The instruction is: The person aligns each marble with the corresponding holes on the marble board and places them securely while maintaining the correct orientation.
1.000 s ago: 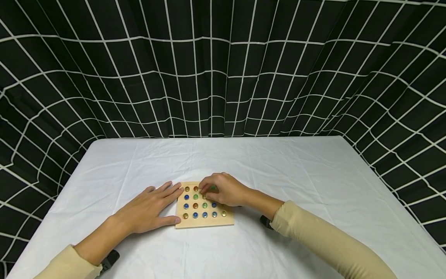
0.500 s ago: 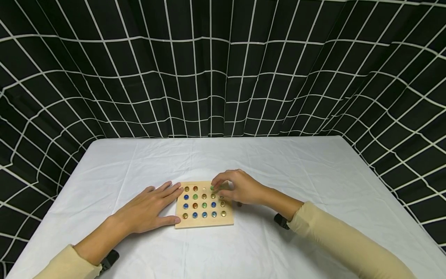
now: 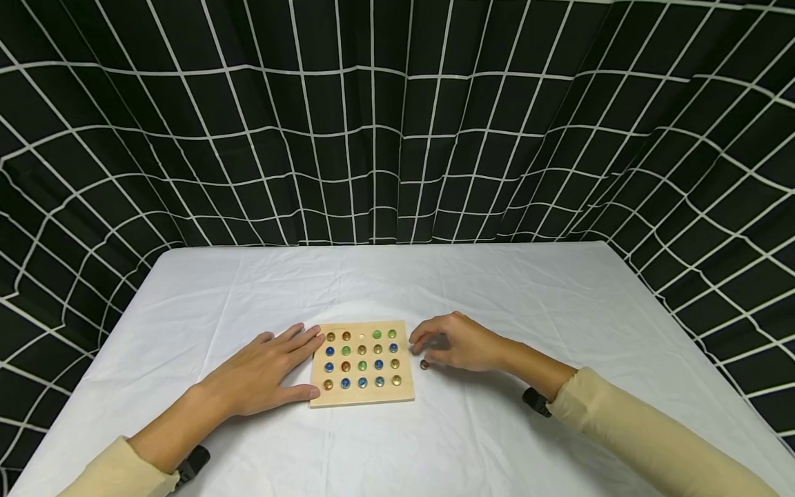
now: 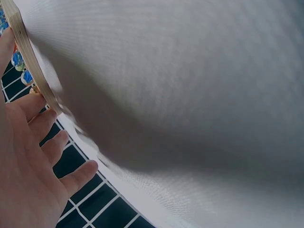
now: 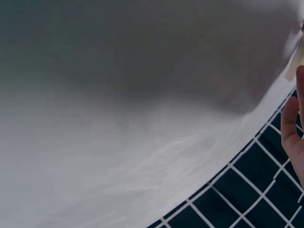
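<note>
On the white-clothed tabletop (image 3: 534,304), the right hand (image 3: 462,343) had drawn back off the square pale wooden board (image 3: 363,395) since a second earlier, when it hovered over the far rows with a green marble at its fingertips. It now lay just right of the board, fingers loosely curled, beside a small dark reddish marble (image 3: 424,364) on the cloth; whether the thumb touched that marble could not be told. A green glass marble (image 3: 376,334) sat in the far row. The left hand (image 3: 261,373) had stayed put, flat and spread, fingertips and thumb against the board's left edge. The board lay near the tabletop's front middle, between the two hands, its grid of dimples holding blue, green and amber marbles, one far-row dimple (image 3: 361,336) bare.
</note>
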`<state>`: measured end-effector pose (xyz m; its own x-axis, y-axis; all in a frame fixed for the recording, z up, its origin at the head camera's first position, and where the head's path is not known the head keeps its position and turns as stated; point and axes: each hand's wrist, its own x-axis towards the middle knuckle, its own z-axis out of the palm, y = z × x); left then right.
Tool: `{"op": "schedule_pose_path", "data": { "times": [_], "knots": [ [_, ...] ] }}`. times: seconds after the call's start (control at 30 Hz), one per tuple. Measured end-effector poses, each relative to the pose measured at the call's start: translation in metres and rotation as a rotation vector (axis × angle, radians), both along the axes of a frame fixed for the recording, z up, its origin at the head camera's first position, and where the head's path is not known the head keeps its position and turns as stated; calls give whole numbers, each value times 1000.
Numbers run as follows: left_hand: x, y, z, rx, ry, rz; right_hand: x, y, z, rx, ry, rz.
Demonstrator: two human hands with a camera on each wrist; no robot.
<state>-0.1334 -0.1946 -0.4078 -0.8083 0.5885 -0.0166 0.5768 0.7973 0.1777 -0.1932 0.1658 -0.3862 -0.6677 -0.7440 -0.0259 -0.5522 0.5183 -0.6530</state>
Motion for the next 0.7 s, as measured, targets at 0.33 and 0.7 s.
{"op": "schedule_pose_path", "data": {
  "times": [0.33,0.7],
  "knots": [
    [0,0,-1,-2,0,1,4,7,-9,4,-22,16],
    [0,0,0,-6,7,-1,7,4,-10,16,21,9]
  ]
}}
